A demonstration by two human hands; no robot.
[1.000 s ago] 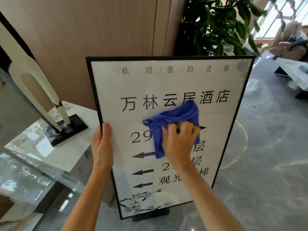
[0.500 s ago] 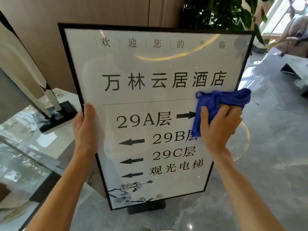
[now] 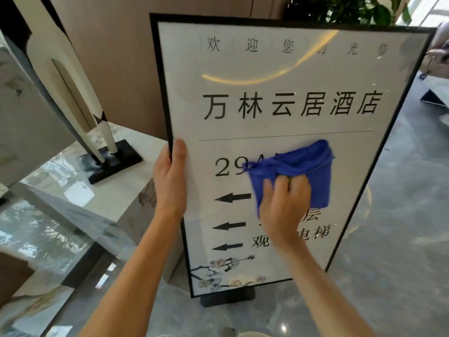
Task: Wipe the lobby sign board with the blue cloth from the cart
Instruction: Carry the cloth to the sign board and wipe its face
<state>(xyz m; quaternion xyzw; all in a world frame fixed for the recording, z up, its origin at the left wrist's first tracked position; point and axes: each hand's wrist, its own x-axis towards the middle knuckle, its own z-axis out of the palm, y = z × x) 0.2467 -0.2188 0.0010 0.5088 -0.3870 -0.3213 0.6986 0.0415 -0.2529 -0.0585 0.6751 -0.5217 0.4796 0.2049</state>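
Two hands are in use here. The sign board [image 3: 279, 117] is steadied by the left hand [image 3: 170, 181], fingers wrapped round its left frame edge so it probably won't swing. The blue cloth [image 3: 303, 166] is bunched under the right hand [image 3: 284, 203], fingers curled on it, pressed flat mid-board over the lettering.

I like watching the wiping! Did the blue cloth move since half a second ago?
Yes. The blue cloth slid left across the sign board, from its right frame edge toward the middle, now covering the text after "29".
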